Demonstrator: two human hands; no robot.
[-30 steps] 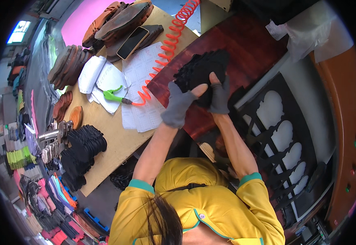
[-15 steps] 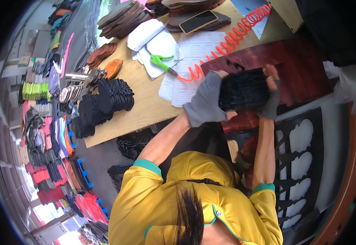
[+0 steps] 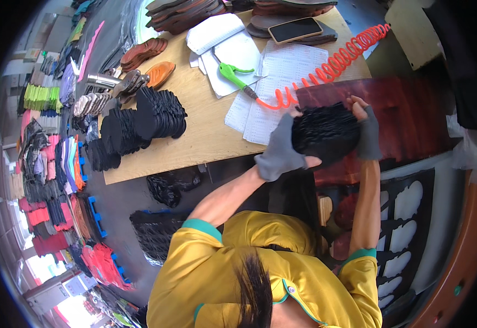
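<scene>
Between my two hands is a thick stack of black cut pieces (image 3: 326,134), tilted so that its layered edges and part of a flat face show. My left hand (image 3: 282,146), in a grey fingerless glove, grips its left side with the thumb at the lower edge. On the opposite side my right hand (image 3: 367,131), gloved likewise, has its fingers curled at the upper right corner. Beneath the stack lies a dark red glossy sheet (image 3: 408,117). More black cut pieces (image 3: 162,115) stand in rows on the wooden table (image 3: 211,128) to the left.
A green air blow gun (image 3: 233,75) on a red coiled hose (image 3: 337,65) rests on printed papers (image 3: 282,60). A phone (image 3: 296,30) lies on brown sole-shaped pieces. A metal tool (image 3: 132,85) sits beside an orange piece (image 3: 161,74). Below right is a cut-out black sheet (image 3: 397,218).
The stack has tipped in my hands, so more of its flat face shows. My right fingers have shifted along its upper corner. The whole view has moved slightly.
</scene>
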